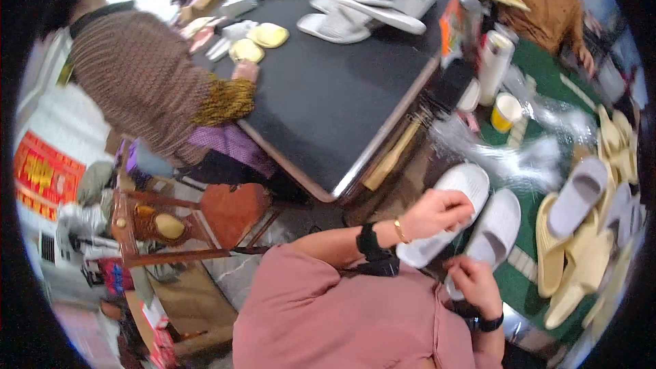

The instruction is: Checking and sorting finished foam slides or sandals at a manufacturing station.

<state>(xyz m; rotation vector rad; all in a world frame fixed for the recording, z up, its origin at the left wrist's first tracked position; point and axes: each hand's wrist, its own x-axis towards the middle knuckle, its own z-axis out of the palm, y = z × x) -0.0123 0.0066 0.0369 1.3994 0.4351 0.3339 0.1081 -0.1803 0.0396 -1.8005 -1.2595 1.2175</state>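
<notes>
Two light grey slippers lie side by side in front of me: the left slipper (pixel 465 181) and the right slipper (pixel 504 222). Over the left slipper is my left hand (pixel 441 216), its fingers curled into a pinch; anything held there is too small or blurred to make out. My right hand (pixel 476 285) is at the heel end of the right slipper, also with bent fingers. Whether that hand touches the slipper or grips something small cannot be told. Bands circle both my wrists, and a gold bracelet is on the left.
Cream slippers (pixel 581 277) and a grey slipper (pixel 579 195) are piled at right on a green surface (pixel 526 246). Crumpled clear plastic (pixel 509 150) and a yellow-white cup (pixel 506 112) lie beyond. Grey slippers (pixel 383 7) top the dark table (pixel 321 89). Co-workers sit left and far right.
</notes>
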